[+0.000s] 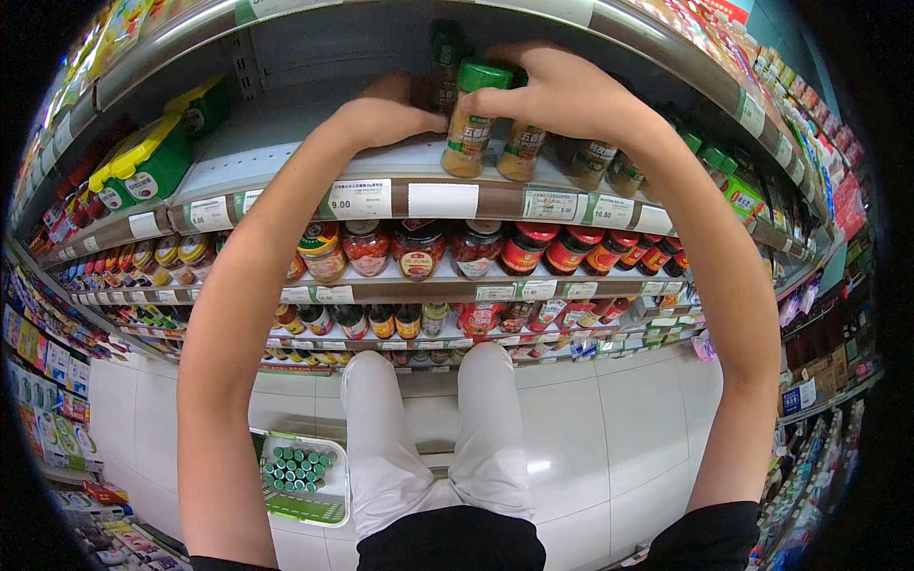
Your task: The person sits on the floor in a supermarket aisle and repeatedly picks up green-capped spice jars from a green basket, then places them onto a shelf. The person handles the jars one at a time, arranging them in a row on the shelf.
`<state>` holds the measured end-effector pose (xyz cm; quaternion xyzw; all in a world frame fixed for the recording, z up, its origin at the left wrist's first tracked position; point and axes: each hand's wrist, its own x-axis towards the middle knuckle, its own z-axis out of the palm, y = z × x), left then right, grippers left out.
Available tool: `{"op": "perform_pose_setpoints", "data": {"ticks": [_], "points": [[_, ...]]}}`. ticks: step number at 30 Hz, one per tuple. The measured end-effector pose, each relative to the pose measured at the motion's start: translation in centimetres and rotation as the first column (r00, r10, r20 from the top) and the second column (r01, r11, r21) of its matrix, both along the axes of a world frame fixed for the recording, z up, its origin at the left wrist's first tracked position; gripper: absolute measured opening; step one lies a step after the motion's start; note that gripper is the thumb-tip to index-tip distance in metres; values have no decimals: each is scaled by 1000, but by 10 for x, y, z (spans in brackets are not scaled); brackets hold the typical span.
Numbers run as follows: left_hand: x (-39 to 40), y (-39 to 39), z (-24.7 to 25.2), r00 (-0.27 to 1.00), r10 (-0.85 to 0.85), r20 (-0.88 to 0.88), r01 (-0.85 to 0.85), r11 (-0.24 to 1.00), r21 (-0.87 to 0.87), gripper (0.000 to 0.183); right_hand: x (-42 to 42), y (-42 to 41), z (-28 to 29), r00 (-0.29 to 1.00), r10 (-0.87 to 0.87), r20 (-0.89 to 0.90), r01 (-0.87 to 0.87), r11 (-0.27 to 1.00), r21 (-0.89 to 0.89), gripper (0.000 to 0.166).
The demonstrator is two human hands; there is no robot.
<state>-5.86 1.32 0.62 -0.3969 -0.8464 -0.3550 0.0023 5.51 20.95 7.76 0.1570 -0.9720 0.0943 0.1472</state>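
On the upper shelf, a clear spice jar (pixel 468 146) with a green cap and tan powder stands at the front edge, tilted slightly. The thumb of my right hand (pixel 564 93) crosses its neck, and the fingers reach behind the cap. To its left is my left hand (pixel 389 121), its thumb close to the jar's side; its other fingers are blurred and partly hidden. A second tan spice jar (pixel 520 153) stands just right of the first, below my right hand. In shadow behind them is another green-capped jar (pixel 448 64).
Price labels (pixel 357 200) line the shelf edge. Green tubs with yellow lids (pixel 146 160) sit at left; more spice jars (pixel 593 160) stand at right. Sauce jars (pixel 418 250) fill the shelf below. On the floor, a white-and-green basket (pixel 346 475) holds several green-capped jars (pixel 296 467).
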Motion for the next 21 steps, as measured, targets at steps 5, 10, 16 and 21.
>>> {"op": "perform_pose_setpoints", "data": {"ticks": [5,10,16,21], "points": [[4,2,1,996,61,60,-62,998,12,57,0,5,0,997,0,-83,2,1000,30,77],[-13,-4,-11,1000,15,-11,-15,1000,-13,45,6,-1,-2,991,9,-131,-8,1000,10,79],[-15,-6,-8,995,15,100,-11,999,-46,41,1,8,-8,985,-2,-173,-11,997,-74,82],[-11,-6,-6,1000,8,-6,-8,1000,-28,69,4,4,-10,991,-19,-133,7,996,-91,86]]}}
